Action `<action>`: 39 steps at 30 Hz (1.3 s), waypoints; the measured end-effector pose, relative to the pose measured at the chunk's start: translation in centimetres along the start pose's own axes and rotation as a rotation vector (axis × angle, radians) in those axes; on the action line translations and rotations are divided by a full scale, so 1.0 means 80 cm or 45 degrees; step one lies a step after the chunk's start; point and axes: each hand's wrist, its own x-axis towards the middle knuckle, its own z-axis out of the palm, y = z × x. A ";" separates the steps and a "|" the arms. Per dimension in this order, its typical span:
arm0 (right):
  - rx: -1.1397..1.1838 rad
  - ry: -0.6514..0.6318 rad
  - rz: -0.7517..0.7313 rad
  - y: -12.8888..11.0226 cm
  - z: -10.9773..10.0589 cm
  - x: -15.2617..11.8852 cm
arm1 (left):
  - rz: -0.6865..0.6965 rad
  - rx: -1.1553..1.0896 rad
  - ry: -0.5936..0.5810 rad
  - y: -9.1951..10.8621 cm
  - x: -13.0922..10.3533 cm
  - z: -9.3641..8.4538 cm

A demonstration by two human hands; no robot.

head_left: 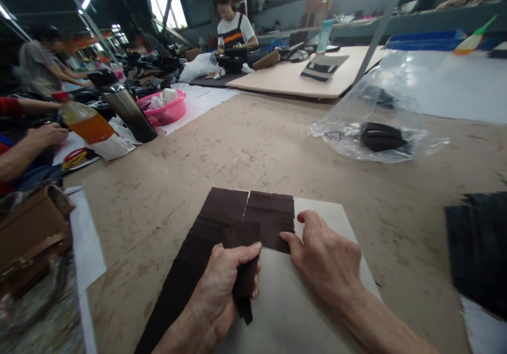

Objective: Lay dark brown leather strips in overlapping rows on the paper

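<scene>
A wide worktable [277, 148] is seen w/ a pale board [336, 222] near its front edge; dark brown pieces [222, 211] are fanned in overlapping rows across the board. A small stack of brown pieces [245, 269] is clamped in the left hand [222, 290], fingers closed round it. The right hand [325, 259] lies open, fingertips pressed on the last-laid piece. For a neat row, each overlap should prob. be kept even and the laid piece pinned while the next is placed.

Two hands [222, 285] [320, 259] — one pink basin [166, 112], one plastic bag [380, 116], one bottle [85, 121]
</scene>
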 end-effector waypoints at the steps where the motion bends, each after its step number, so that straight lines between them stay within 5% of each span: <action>1: 0.045 0.022 -0.053 -0.001 0.000 -0.003 | 0.020 0.007 -0.007 -0.001 -0.001 0.000; 6: 0.322 0.100 -0.125 -0.001 -0.017 -0.013 | 0.139 0.062 0.039 -0.004 -0.013 0.001; 12: 1.115 -0.581 0.388 -0.012 -0.037 -0.029 | 0.075 0.160 0.121 -0.015 -0.022 0.001; 15: 1.269 -0.707 0.498 -0.016 -0.036 -0.035 | 0.043 0.197 0.121 -0.019 -0.023 0.002; 21: 1.524 -0.683 0.539 -0.022 -0.033 -0.041 | 0.062 0.183 0.115 -0.020 -0.028 0.011; 28: 1.733 -0.654 0.794 -0.017 -0.025 -0.035 | 0.083 0.142 0.106 -0.023 -0.031 0.009; 33: 1.621 -0.762 0.607 -0.002 -0.036 -0.023 | 0.166 0.238 0.330 -0.012 -0.035 -0.006; 36: 1.444 -0.987 0.412 -0.005 -0.050 -0.017 | 0.220 0.421 0.256 0.000 -0.042 -0.009; 39: 1.240 -1.021 0.174 -0.013 -0.059 -0.017 | 0.204 0.587 0.153 0.004 -0.047 -0.007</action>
